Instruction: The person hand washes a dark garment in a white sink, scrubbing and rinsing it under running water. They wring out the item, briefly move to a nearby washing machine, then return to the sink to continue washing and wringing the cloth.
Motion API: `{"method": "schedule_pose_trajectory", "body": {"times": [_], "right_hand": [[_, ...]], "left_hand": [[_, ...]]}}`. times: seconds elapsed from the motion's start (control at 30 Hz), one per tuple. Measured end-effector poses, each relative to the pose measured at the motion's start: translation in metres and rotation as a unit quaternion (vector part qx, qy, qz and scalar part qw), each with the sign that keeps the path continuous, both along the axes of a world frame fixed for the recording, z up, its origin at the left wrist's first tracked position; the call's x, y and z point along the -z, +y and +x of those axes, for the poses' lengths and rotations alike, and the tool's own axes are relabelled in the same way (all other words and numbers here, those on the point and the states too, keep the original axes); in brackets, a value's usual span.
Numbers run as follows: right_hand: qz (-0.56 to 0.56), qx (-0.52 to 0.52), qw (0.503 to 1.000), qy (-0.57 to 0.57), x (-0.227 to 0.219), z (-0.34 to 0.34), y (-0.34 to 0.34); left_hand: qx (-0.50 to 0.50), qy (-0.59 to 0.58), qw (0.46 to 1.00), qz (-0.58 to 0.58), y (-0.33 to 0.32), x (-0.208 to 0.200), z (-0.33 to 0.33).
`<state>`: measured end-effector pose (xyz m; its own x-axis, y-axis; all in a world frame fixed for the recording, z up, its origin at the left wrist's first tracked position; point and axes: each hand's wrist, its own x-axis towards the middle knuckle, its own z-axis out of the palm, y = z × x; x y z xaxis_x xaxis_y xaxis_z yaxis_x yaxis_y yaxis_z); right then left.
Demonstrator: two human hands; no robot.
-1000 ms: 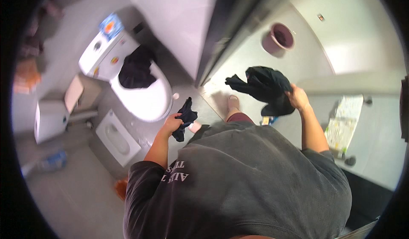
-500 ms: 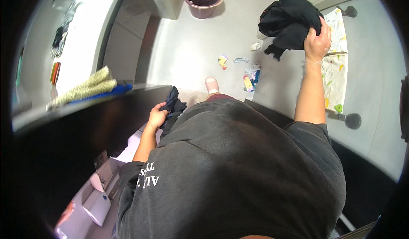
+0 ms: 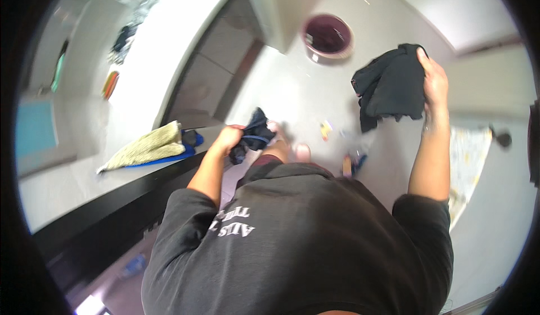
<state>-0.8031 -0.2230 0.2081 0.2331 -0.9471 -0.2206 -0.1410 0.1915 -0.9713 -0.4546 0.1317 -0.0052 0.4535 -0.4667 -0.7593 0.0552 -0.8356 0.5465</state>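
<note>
My right hand, off to the right, grips a black garment by its upper right edge. The cloth hangs in loose folds above the floor. Lower and to the left, my left hand is closed on a bunched dark navy cloth, which dangles beside my leg. My left fingertips are partly hidden in the fabric. The two cloths hang well apart from each other.
A maroon bucket with a pale rim stands on the floor ahead. Small blurred socks lie near my feet. At left, a folded yellow-green cloth rests on a ledge over something blue. A patterned cloth lies at right near a dark knob.
The whole view has swung, so bucket and ledge appear farther right. The black garment hangs more spread out than the earlier bundle. My left hand has come forward with the navy cloth.
</note>
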Motion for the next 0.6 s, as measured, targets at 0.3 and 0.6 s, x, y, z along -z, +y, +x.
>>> {"method": "schedule_pose_trajectory", "body": {"times": [0.3, 0.6], "right_hand": [[0.068, -0.238, 0.912, -0.328, -0.074, 0.288, -0.025], [-0.305, -0.42, 0.817, 0.25, 0.028, 0.56, -0.095]], "left_hand": [[-0.036, 0.215, 0.964, -0.155, -0.094, -0.101, 0.077], [-0.198, 0.295, 0.836, -0.418, -0.122, -0.173, 0.185]]}}
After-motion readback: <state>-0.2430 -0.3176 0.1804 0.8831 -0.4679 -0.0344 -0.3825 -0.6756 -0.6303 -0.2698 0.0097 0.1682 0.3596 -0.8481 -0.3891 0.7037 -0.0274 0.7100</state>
